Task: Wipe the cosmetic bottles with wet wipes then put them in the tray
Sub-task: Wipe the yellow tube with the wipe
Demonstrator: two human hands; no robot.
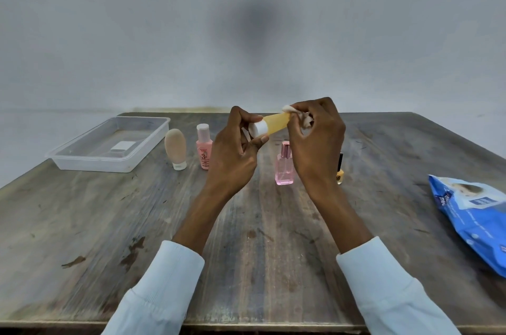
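While hands raised, left hand (237, 151) pinching yellow tube (271, 124), right hand (315, 140) gripping wipe (294, 111)

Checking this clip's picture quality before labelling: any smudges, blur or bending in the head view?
Head view: a dark soft smudge on the wall; the table edges bow from the wide lens; light is even and shadows faint; the left hand, right hand and yellow tube look slightly soft.
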